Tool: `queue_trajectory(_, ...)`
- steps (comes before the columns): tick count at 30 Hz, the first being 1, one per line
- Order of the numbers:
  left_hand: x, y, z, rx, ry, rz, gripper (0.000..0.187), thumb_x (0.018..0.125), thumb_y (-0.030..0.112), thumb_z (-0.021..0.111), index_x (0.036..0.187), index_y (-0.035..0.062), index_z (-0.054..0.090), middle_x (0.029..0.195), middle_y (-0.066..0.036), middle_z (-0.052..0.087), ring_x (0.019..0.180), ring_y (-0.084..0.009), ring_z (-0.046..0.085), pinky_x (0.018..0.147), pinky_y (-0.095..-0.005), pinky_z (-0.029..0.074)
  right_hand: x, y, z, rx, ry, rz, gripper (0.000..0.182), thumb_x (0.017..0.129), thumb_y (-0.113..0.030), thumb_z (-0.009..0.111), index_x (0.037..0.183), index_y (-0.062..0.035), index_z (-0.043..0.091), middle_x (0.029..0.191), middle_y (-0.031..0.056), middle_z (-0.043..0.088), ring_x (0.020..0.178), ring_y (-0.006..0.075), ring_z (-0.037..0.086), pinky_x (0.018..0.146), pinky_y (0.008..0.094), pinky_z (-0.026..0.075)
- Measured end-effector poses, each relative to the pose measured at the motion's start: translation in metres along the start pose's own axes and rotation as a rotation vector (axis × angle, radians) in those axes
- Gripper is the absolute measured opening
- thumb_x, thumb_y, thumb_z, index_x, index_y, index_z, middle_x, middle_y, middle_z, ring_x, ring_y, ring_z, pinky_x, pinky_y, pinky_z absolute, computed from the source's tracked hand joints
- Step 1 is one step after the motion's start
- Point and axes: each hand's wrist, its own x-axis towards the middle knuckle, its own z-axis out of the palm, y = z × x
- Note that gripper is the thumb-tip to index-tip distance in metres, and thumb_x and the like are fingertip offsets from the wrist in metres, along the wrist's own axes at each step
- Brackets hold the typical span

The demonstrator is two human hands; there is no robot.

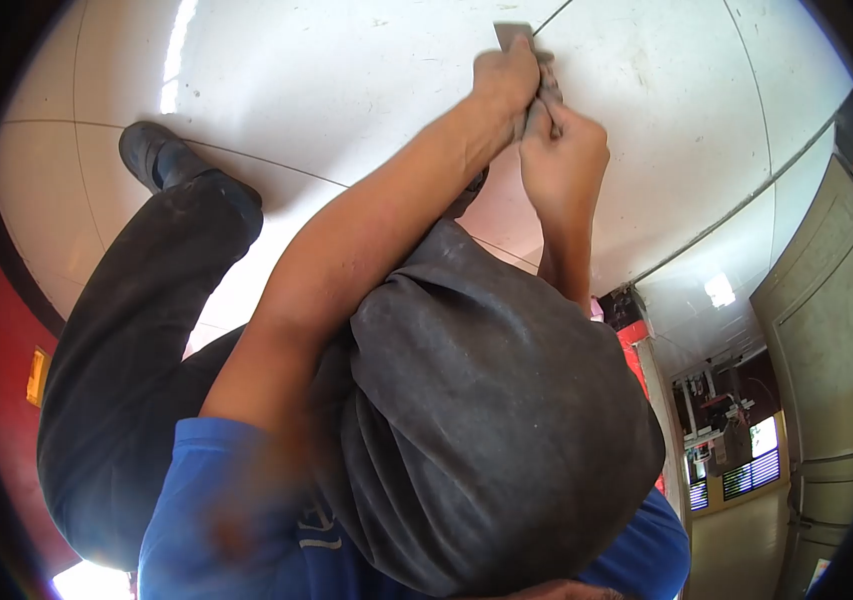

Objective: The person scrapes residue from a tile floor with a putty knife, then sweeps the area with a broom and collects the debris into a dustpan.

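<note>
My left hand (pixel 508 78) is closed with the thumb pressed along a flat, grey metal scraper blade (pixel 512 34), whose squared end sticks out beyond the fingers. Just below it, my right hand (pixel 563 158) is closed in a pinch right against the left hand. A narrow greyish piece (pixel 536 120) shows between the two hands; I cannot tell whether it is the scraper's handle or a separate thing. Both hands are close over the pale tiled floor (pixel 366 70), past my raised knee (pixel 506 400) in dark trousers.
My other leg stretches to the left, ending in a dark shoe (pixel 161 158). A greenish panelled door (pixel 831 310) stands at the right beside a doorway. A red surface (pixel 6 320) runs along the left edge. Dark joints (pixel 266 165) cross the floor tiles.
</note>
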Motion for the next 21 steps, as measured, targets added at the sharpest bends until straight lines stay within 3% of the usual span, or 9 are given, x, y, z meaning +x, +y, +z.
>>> queue_trajectory(2, 0.009, 0.013, 0.008, 0.133, -0.033, 0.161, 0.033, 0.104, 0.022, 0.035, 0.097, -0.0056, 0.052, 0.068, -0.004, 0.046, 0.057, -0.0142, 0.044, 0.055, -0.0316, 0.048, 0.003, -0.008, -0.009, -0.034, -0.055, 0.118, 0.029, 0.089, -0.015, 0.056, 0.11, 0.0024, 0.067, 0.098, 0.026, 0.067, 0.092, 0.0308, 0.07, 0.078, 0.0332, 0.051)
queue_trajectory(4, 0.005, 0.004, 0.008, 0.049, -0.034, 0.101, 0.037, 0.104, 0.024, 0.034, 0.096, -0.0059, 0.053, 0.067, -0.005, 0.046, 0.056, -0.0148, 0.044, 0.054, -0.0322, 0.047, 0.005, -0.011, -0.01, -0.017, -0.084, 0.166, 0.029, 0.089, -0.016, 0.057, 0.108, 0.0023, 0.068, 0.095, 0.0277, 0.066, 0.089, 0.0308, 0.07, 0.078, 0.0339, 0.051)
queue_trajectory(5, 0.007, -0.01, -0.004, 0.091, -0.017, 0.096, 0.035, 0.103, 0.023, 0.035, 0.093, -0.0048, 0.052, 0.067, -0.006, 0.047, 0.055, -0.0151, 0.044, 0.053, -0.0317, 0.046, -0.007, 0.004, -0.002, -0.021, 0.049, 0.0, 0.028, 0.088, -0.016, 0.057, 0.108, 0.0021, 0.068, 0.09, 0.0277, 0.066, 0.081, 0.0307, 0.071, 0.073, 0.034, 0.051)
queue_trajectory(8, 0.008, -0.006, -0.007, 0.086, 0.024, 0.063, 0.036, 0.103, 0.024, 0.033, 0.088, -0.0032, 0.051, 0.067, -0.007, 0.048, 0.054, -0.0168, 0.044, 0.052, -0.0323, 0.046, -0.012, 0.017, 0.009, 0.008, 0.113, -0.069, 0.028, 0.088, -0.016, 0.058, 0.107, 0.0029, 0.067, 0.089, 0.0274, 0.065, 0.08, 0.0317, 0.071, 0.073, 0.0339, 0.051)
queue_trajectory(11, 0.013, 0.016, 0.014, 0.096, -0.01, 0.157, 0.042, 0.102, 0.028, 0.037, 0.088, -0.0068, 0.057, 0.062, -0.008, 0.05, 0.054, -0.0189, 0.049, 0.052, -0.035, 0.048, 0.017, -0.006, -0.004, 0.049, -0.063, 0.214, 0.028, 0.088, -0.016, 0.058, 0.107, 0.002, 0.067, 0.088, 0.0259, 0.066, 0.078, 0.0316, 0.071, 0.07, 0.0347, 0.051)
queue_trajectory(15, -0.009, -0.001, -0.006, 0.092, 0.034, 0.067, 0.044, 0.101, 0.027, 0.035, 0.079, -0.0046, 0.056, 0.063, -0.01, 0.054, 0.054, -0.0199, 0.051, 0.051, -0.0355, 0.047, -0.008, -0.002, -0.001, -0.024, -0.014, 0.074, 0.026, 0.088, -0.016, 0.058, 0.105, 0.0012, 0.068, 0.085, 0.0266, 0.064, 0.072, 0.0321, 0.069, 0.067, 0.0361, 0.051)
queue_trajectory(17, -0.004, 0.01, -0.005, 0.216, 0.108, 0.178, 0.044, 0.101, 0.027, 0.036, 0.077, -0.004, 0.056, 0.062, -0.01, 0.053, 0.054, -0.02, 0.051, 0.051, -0.0357, 0.047, -0.011, 0.004, 0.007, 0.018, 0.069, -0.022, 0.025, 0.087, -0.016, 0.059, 0.103, 0.0002, 0.069, 0.08, 0.0279, 0.061, 0.065, 0.0349, 0.067, 0.061, 0.0372, 0.049)
queue_trajectory(19, 0.003, 0.023, 0.0, 0.398, 0.106, 0.267, 0.045, 0.101, 0.028, 0.039, 0.073, -0.0029, 0.054, 0.059, -0.008, 0.052, 0.052, -0.0206, 0.051, 0.051, -0.0358, 0.047, 0.011, -0.012, 0.003, 0.011, -0.001, 0.049, 0.025, 0.087, -0.015, 0.059, 0.103, -0.0002, 0.069, 0.082, 0.0275, 0.062, 0.071, 0.0361, 0.068, 0.064, 0.0366, 0.05)
queue_trajectory(21, 0.007, 0.023, 0.0, 0.155, 0.005, 0.188, 0.041, 0.1, 0.026, 0.04, 0.071, -0.0011, 0.052, 0.06, -0.008, 0.051, 0.052, -0.0203, 0.05, 0.048, -0.0363, 0.045, 0.017, -0.018, -0.002, -0.032, -0.056, 0.033, 0.024, 0.086, -0.014, 0.058, 0.103, 0.0, 0.069, 0.086, 0.0262, 0.063, 0.082, 0.0382, 0.067, 0.069, 0.036, 0.052)
